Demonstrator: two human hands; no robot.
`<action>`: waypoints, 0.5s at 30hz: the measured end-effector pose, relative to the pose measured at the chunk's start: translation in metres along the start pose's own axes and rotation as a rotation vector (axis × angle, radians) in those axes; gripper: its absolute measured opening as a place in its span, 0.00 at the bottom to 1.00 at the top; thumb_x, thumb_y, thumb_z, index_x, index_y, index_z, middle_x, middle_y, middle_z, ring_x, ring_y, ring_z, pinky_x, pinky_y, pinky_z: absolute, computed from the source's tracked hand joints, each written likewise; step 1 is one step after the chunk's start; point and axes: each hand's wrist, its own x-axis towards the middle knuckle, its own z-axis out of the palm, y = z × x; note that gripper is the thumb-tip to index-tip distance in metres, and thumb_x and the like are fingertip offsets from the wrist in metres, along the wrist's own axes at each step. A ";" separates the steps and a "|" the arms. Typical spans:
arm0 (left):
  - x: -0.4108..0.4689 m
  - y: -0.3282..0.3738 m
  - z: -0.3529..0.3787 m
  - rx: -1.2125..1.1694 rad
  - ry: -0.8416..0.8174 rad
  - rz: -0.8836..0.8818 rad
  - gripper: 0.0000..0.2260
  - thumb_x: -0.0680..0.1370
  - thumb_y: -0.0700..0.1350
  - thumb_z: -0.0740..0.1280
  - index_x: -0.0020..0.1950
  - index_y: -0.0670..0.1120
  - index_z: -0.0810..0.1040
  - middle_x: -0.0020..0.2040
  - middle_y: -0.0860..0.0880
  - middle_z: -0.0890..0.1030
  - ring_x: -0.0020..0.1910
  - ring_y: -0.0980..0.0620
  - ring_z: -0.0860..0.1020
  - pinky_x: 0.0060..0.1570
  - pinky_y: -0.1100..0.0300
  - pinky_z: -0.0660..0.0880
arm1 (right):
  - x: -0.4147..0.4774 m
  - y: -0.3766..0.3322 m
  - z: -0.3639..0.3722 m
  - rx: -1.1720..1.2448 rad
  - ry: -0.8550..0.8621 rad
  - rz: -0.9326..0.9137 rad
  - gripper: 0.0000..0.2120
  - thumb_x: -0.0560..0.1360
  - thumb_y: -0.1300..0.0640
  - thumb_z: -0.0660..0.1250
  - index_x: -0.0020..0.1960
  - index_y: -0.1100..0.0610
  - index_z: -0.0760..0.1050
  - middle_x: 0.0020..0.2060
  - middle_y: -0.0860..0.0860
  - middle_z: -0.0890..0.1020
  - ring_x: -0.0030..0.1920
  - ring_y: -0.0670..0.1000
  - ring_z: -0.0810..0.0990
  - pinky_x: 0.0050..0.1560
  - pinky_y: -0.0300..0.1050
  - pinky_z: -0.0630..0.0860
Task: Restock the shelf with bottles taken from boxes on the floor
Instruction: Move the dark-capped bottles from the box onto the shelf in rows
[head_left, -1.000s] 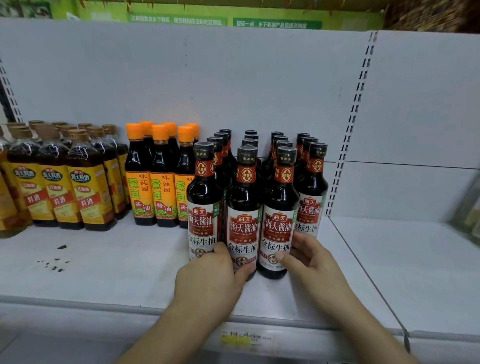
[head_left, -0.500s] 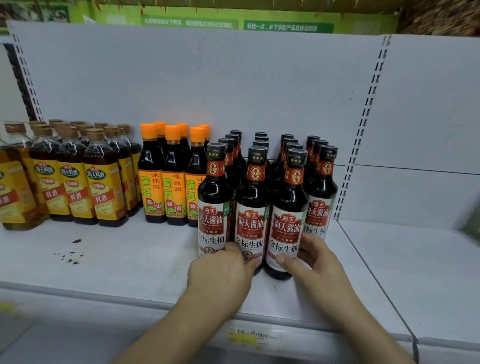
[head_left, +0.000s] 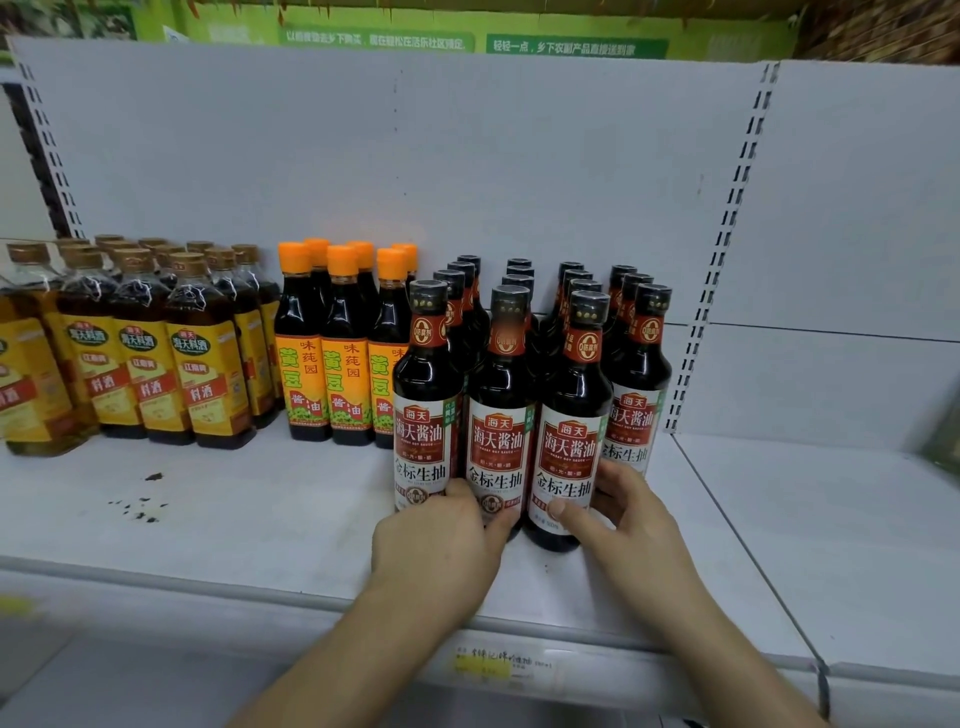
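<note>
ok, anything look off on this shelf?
Yes: dark specks lie scattered on the white shelf, in front of the yellow-label bottles, like crumbs or a dried spill. The soy sauce bottles stand upright, nothing toppled.

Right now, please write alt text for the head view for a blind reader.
The left hand grips the middle bottle and the right hand the right bottle, in the front row of soy sauce on a white shelf.

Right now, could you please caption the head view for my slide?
Left hand grips the middle front soy sauce bottle, right hand the right front soy sauce bottle, on a white shelf.
</note>
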 end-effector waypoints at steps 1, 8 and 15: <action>-0.001 -0.001 -0.001 -0.010 0.002 -0.004 0.24 0.81 0.70 0.52 0.59 0.51 0.71 0.53 0.53 0.82 0.53 0.49 0.81 0.41 0.57 0.68 | 0.000 0.000 0.000 -0.003 0.002 0.003 0.26 0.73 0.51 0.78 0.69 0.46 0.74 0.59 0.38 0.83 0.59 0.37 0.81 0.64 0.42 0.77; -0.011 -0.009 -0.006 -0.200 -0.006 -0.089 0.21 0.78 0.71 0.55 0.47 0.54 0.68 0.43 0.56 0.79 0.46 0.49 0.80 0.43 0.54 0.75 | 0.000 -0.001 -0.002 -0.007 0.026 0.032 0.26 0.72 0.51 0.79 0.67 0.44 0.74 0.58 0.39 0.83 0.58 0.40 0.82 0.62 0.44 0.77; -0.017 -0.026 -0.008 -0.690 -0.051 -0.221 0.17 0.76 0.68 0.65 0.44 0.54 0.75 0.39 0.55 0.80 0.41 0.52 0.79 0.43 0.53 0.78 | -0.016 -0.014 -0.002 -0.061 0.153 0.097 0.18 0.73 0.46 0.77 0.58 0.47 0.75 0.54 0.42 0.82 0.55 0.44 0.81 0.58 0.47 0.77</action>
